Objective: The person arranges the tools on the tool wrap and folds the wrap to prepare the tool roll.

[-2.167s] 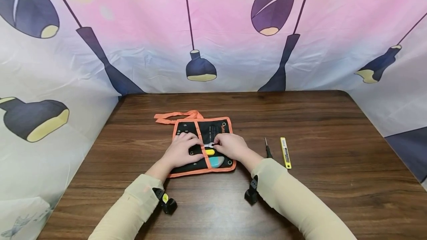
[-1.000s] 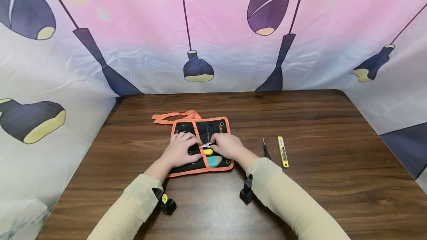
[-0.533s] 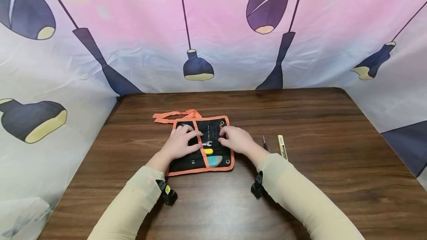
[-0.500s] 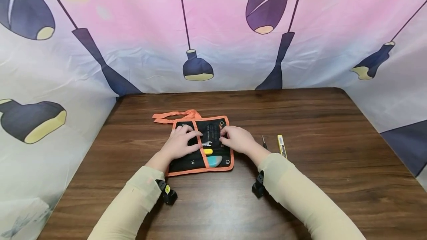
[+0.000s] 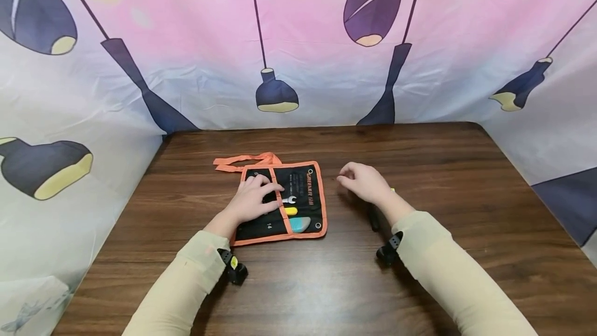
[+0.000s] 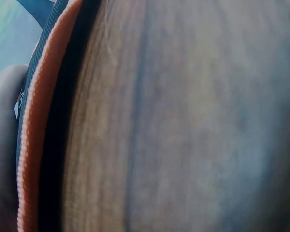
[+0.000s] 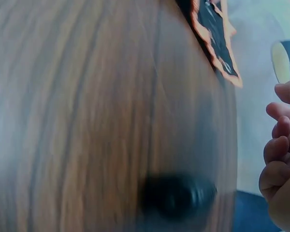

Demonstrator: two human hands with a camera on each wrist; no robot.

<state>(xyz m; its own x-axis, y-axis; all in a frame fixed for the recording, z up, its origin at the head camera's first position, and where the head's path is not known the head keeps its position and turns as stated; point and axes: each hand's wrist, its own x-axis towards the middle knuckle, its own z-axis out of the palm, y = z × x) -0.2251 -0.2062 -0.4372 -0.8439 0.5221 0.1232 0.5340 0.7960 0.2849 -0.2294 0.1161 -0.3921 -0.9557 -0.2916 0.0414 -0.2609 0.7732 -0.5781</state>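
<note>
My left hand (image 5: 252,198) rests spread on a black tool pouch (image 5: 305,183) with orange trim, fingers and thumb reaching its orange middle band. Out of the pockets stick the open end of a wrench (image 5: 290,199), a yellow handle (image 5: 291,211) and a teal-and-grey tool end (image 5: 300,224). My right hand (image 5: 366,183) hovers to the right of the pouch, its fingers loosely curled around nothing. Beneath the right wrist lies a black-handled screwdriver (image 5: 373,218), partly covered; its handle (image 7: 179,195) is blurred in the right wrist view.
The right forearm hides most of a yellow, flat, narrow tool (image 5: 393,190). Orange ties (image 5: 247,161) trail from the pouch's far left corner. A printed cloth (image 5: 210,92) hangs behind the brown wooden table (image 5: 298,284).
The right hand has let go of the wrench, lifted off the pouch and moved right, above the screwdriver. The left hand shifted slightly away from me along the pouch, then stayed there.
</note>
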